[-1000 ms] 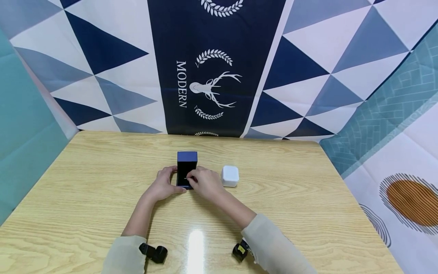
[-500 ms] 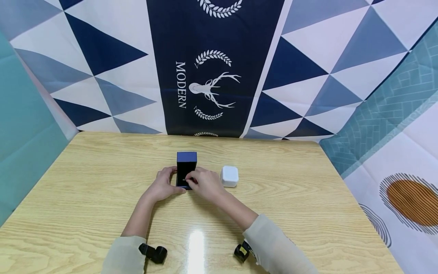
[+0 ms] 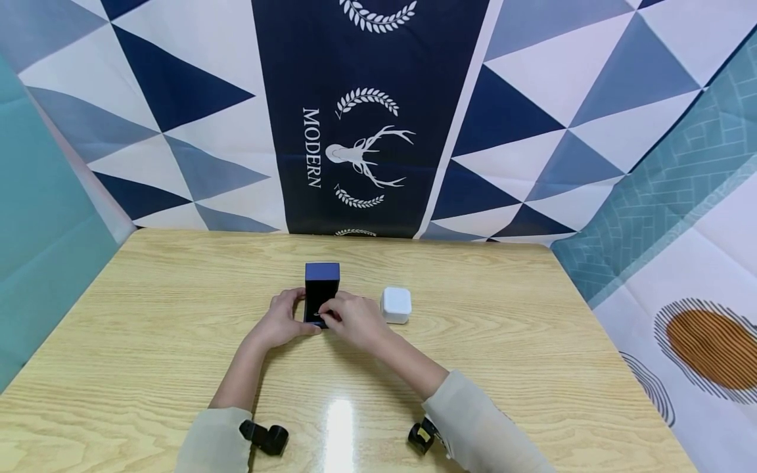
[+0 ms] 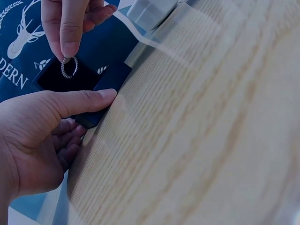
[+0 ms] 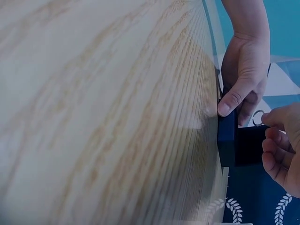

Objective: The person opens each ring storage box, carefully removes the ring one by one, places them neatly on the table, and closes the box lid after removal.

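Note:
A dark blue ring box (image 3: 322,271) stands on the table with its lid raised. My left hand (image 3: 285,322) grips the box's base, thumb (image 4: 101,96) on the front and fingers round the left side. Between thumb and forefinger, my right hand (image 3: 355,318) pinches a silver ring (image 4: 63,69) with a beaded-looking band. In the left wrist view the ring hangs upright in front of the box's black inside. The right wrist view also has the ring (image 5: 254,119) at the fingertips, above the box's opening. My right hand partly covers the box's right side in the head view.
Just right of my right hand stands a white rounded cube (image 3: 396,305) on the wooden table (image 3: 497,341). A patterned cloth backdrop (image 3: 367,157) rises behind the table's far edge. Each sleeve carries a black wrist device.
My right hand has brought the ring slightly down and left, nearer the box's base. My left hand has kept its hold on the box.

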The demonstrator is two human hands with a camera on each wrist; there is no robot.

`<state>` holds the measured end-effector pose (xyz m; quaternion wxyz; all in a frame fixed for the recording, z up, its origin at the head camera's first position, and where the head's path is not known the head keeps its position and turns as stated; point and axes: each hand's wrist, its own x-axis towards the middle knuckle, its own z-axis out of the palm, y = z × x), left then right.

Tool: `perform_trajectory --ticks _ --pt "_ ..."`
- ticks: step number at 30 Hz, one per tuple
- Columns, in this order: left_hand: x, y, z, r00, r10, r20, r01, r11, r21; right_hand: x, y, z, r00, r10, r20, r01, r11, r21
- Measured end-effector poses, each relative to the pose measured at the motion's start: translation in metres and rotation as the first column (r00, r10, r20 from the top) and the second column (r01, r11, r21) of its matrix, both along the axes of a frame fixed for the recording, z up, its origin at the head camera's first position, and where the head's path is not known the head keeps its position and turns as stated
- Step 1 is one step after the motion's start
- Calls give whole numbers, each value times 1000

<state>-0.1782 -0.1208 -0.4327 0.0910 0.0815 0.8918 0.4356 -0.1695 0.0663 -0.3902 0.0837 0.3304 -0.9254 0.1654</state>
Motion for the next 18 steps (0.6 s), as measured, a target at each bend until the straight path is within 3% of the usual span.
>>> perform_trajectory --ticks 18 --pt "0 1 0 1000 7 -9 -7 1000 -2 4 5 0 993 102 -55 -102 995 7"
